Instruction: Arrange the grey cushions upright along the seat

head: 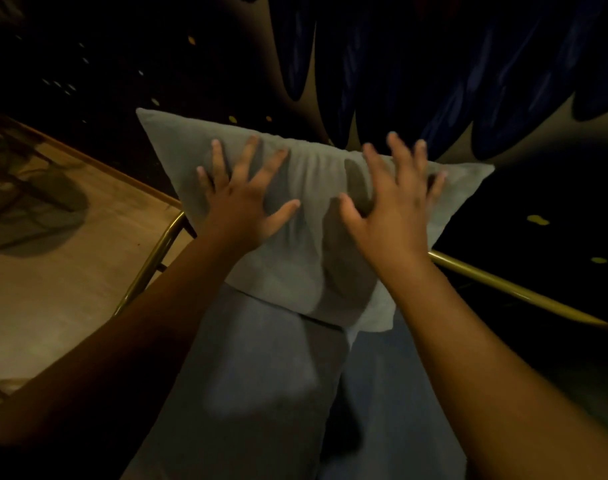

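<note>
Second grey cushion (261, 375) nearest; left hand (247, 199), right hand (392, 206) splayed, grip released, on upright cushion (313, 216).

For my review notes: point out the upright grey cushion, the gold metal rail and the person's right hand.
upright grey cushion (306, 174): head view, bare fabric between the hands.
gold metal rail (524, 295): head view, right-side bar.
right hand (394, 216): head view, back of the hand.

Both arms bare, extended forward, converging toward the grey cushion (306, 216). Left hand (242, 199) flat on the cushion's left half, palm down, fingers splayed, thumb out toward centre. Right hand (392, 206) over its right half, fingers spread and slightly curled, motion-blurred; contact unclear. Neither hand closed on anything.
</note>
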Action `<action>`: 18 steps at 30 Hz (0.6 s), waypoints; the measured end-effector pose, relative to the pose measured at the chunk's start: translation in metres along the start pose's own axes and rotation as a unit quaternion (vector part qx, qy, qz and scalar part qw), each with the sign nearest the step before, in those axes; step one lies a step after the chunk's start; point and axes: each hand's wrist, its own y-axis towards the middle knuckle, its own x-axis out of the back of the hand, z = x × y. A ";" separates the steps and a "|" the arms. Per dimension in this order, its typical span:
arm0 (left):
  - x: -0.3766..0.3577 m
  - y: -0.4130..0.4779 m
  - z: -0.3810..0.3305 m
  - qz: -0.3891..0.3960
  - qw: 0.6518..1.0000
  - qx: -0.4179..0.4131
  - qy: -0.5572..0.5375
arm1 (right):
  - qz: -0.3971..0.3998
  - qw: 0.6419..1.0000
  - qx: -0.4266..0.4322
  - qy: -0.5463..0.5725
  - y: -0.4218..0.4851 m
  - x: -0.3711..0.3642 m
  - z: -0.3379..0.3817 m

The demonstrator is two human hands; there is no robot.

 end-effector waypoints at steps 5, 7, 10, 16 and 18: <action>-0.020 0.004 -0.004 0.038 0.999 0.020 0.014 | 0.145 0.985 -0.046 -0.082 0.011 -0.020 -0.019; -0.030 -0.007 -0.001 0.078 0.997 0.026 0.011 | 0.176 0.979 -0.054 -0.085 -0.005 -0.032 -0.026; -0.034 -0.017 -0.001 0.116 0.993 0.032 0.000 | 0.193 0.975 -0.062 -0.087 -0.019 -0.036 -0.030; 0.003 -0.014 -0.033 0.096 0.995 0.026 -0.027 | 0.152 0.987 -0.048 -0.022 -0.022 0.014 -0.029; 0.016 -0.018 -0.050 0.093 0.995 -0.005 -0.038 | 0.114 0.992 -0.061 -0.011 -0.036 0.039 -0.033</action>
